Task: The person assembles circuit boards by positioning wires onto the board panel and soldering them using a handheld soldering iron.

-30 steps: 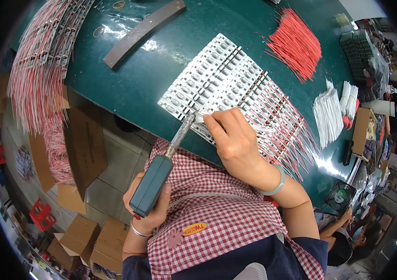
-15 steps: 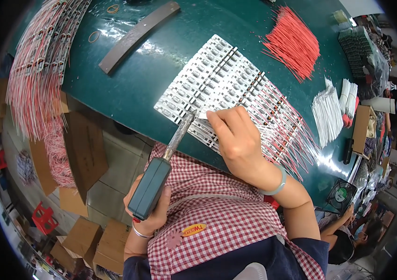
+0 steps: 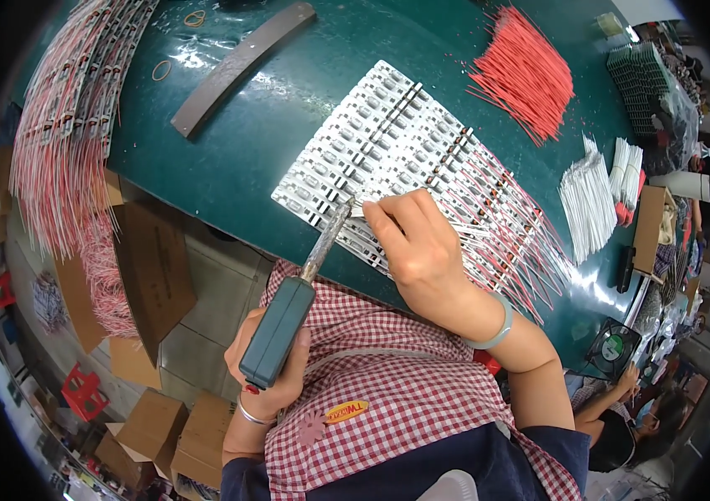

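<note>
My left hand is closed around the dark green handle of a soldering gun. Its metal barrel slants up and right, with the tip at the white circuit boards, which lie in rows as one sheet on the table. Just right of the tip, my right hand pinches a short bundle of white wires low over the boards. The wire ends under the fingers are hidden. Red and white wires fan out from the sheet's right side.
On the green table lie a curved brown bar, rubber bands, a red wire pile and a white wire pile. Wired boards overhang the left edge above a cardboard box. A small fan stands right, near another person.
The soldering gun's handle has swung slightly right in my left hand, while its tip has barely moved. My right hand has shifted a little to the left, still pinching the white wires.
</note>
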Available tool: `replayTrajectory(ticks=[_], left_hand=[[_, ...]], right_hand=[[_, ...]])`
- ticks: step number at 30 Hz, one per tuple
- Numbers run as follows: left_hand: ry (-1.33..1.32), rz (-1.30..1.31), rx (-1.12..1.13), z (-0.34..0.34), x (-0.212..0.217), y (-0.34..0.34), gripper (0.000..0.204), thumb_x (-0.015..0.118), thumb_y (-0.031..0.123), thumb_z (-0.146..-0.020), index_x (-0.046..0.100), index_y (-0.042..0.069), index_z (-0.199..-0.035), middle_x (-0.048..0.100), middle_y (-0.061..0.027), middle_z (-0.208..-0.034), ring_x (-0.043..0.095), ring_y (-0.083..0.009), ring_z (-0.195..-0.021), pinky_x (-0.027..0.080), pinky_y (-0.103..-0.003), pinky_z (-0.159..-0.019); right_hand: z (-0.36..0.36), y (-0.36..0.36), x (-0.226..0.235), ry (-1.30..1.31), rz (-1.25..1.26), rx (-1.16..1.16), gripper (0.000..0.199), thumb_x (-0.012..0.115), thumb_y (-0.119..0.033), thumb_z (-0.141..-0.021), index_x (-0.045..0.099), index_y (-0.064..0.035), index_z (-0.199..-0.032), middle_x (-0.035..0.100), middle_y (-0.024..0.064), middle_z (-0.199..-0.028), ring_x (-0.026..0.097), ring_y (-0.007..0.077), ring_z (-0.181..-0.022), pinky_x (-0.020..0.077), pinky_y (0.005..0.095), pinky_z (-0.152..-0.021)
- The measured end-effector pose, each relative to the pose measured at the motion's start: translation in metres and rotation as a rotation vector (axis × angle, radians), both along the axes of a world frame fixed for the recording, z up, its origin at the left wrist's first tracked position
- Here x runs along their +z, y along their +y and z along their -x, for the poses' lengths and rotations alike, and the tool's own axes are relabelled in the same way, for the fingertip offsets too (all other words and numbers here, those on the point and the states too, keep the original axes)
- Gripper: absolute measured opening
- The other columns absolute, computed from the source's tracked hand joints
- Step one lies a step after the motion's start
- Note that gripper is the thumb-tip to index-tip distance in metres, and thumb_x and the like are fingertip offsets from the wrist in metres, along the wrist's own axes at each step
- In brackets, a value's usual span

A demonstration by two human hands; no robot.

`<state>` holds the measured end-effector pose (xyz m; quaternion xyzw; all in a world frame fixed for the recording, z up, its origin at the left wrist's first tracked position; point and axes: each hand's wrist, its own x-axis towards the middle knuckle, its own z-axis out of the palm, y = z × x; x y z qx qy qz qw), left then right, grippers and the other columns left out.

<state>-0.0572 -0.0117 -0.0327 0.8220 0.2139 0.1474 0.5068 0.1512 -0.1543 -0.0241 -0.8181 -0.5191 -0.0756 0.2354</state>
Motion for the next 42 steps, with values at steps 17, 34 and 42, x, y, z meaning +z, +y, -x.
replayTrajectory(ticks=[17, 34, 42], left_hand=[[-0.045, 0.024, 0.041, 0.003, -0.002, 0.002, 0.023, 0.076, 0.003, -0.080, 0.069, -0.006, -0.100, 0.068, -0.0176, -0.093, 0.070, -0.0271, -0.077, 0.055, -0.032, -0.069], [0.025, 0.021, -0.011, -0.010, 0.004, 0.003, 0.021, 0.076, 0.001, -0.079, 0.070, -0.006, -0.098, 0.069, -0.0160, -0.092, 0.070, -0.0275, -0.078, 0.056, -0.033, -0.071], [0.031, -0.040, -0.059, -0.006, 0.002, 0.006, 0.020, 0.075, 0.001, -0.079, 0.069, -0.005, -0.097, 0.067, -0.0154, -0.090, 0.068, -0.0275, -0.074, 0.055, -0.033, -0.068]], right_hand=[[0.003, 0.002, 0.003, 0.070, -0.008, -0.070, 0.038, 0.062, 0.005, -0.069, 0.067, 0.0062, -0.106, 0.062, 0.0127, -0.092, 0.059, 0.0274, -0.079, 0.0506, 0.0360, -0.064], [-0.009, 0.000, -0.001, -0.010, -0.015, -0.036, 0.039, 0.062, 0.001, -0.067, 0.064, 0.0113, -0.104, 0.056, 0.0133, -0.088, 0.054, 0.0260, -0.079, 0.0494, 0.0324, -0.065], [-0.009, 0.000, 0.001, 0.011, -0.019, -0.036, 0.038, 0.062, 0.000, -0.067, 0.064, 0.0109, -0.104, 0.056, 0.0133, -0.088, 0.054, 0.0260, -0.080, 0.0499, 0.0324, -0.065]])
